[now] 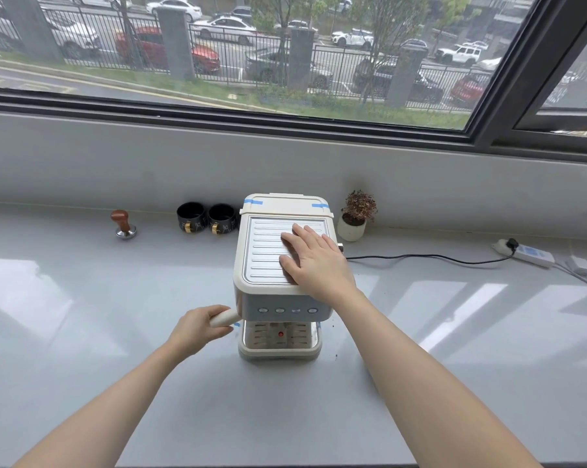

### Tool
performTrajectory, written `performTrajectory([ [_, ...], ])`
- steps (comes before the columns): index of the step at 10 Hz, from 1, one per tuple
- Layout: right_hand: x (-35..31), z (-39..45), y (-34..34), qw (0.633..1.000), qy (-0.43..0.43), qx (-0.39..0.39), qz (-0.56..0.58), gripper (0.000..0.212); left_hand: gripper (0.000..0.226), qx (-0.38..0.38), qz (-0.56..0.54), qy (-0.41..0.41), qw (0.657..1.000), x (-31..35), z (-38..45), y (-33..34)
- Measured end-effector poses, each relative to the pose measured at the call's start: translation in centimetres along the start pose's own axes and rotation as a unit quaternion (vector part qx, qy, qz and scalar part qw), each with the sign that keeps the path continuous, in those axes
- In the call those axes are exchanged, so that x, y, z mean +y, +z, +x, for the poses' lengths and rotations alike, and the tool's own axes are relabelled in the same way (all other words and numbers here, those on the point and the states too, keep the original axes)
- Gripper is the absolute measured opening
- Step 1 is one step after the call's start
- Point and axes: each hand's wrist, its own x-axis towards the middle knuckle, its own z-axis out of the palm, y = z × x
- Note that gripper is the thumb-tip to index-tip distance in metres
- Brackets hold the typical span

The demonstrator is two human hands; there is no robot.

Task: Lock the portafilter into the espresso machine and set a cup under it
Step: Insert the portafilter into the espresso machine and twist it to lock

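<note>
Both hands are being used: the left hand [197, 327] is clamped on the portafilter [224, 317] handle, protruding left from the espresso machine [282, 298], while the right hand [314, 256] is being pressed flat, fingers spread, on top. Two cups [206, 217] are being left behind on the table [82, 298]; the machine could be skidded by twisting too hard.

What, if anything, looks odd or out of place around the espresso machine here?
Strips of blue tape still sit on the rear lid corners of the espresso machine, like leftover packing tape. A few dark specks lie scattered on the counter by its right base. Nothing looks tipped or damaged.
</note>
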Motion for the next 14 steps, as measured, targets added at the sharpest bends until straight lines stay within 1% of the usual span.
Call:
performTrajectory([
  [2, -0.1, 0.0, 0.0, 1.0, 0.0, 0.002, 0.002, 0.052, 0.02, 0.016, -0.026, -0.002, 1.0, -0.4, -1.2, 1.0],
  [4, 0.0, 0.0, -0.1, 1.0, -0.001, -0.002, 0.003, 0.052, 0.023, 0.048, -0.048, -0.031, 0.997, -1.0, -2.5, 1.1],
  [5, 0.0, 0.0, -0.2, 1.0, 0.002, -0.003, 0.006, 0.052, 0.023, 0.053, -0.062, -0.033, 0.996, -0.7, -3.3, 1.9],
  [7, 0.0, -0.1, -0.2, 1.0, 0.001, -0.004, 0.002, 0.052, 0.017, 0.046, -0.086, -0.028, 0.995, 1.2, -3.4, 3.1],
  [11, -0.1, -0.1, -0.2, 1.0, 0.003, -0.004, 0.001, 0.052, 0.023, 0.039, -0.085, -0.017, 0.995, 1.2, -4.2, 2.7],
  [12, 0.0, -0.1, -0.2, 1.0, 0.002, -0.002, 0.0, 0.052, 0.021, 0.025, -0.069, -0.016, 0.997, 1.3, -3.7, 1.8],
  [14, -0.1, -0.1, -0.3, 1.0, 0.0, -0.003, 0.002, 0.052, 0.022, 0.023, -0.031, 0.007, 0.999, 1.2, -2.9, 0.1],
])
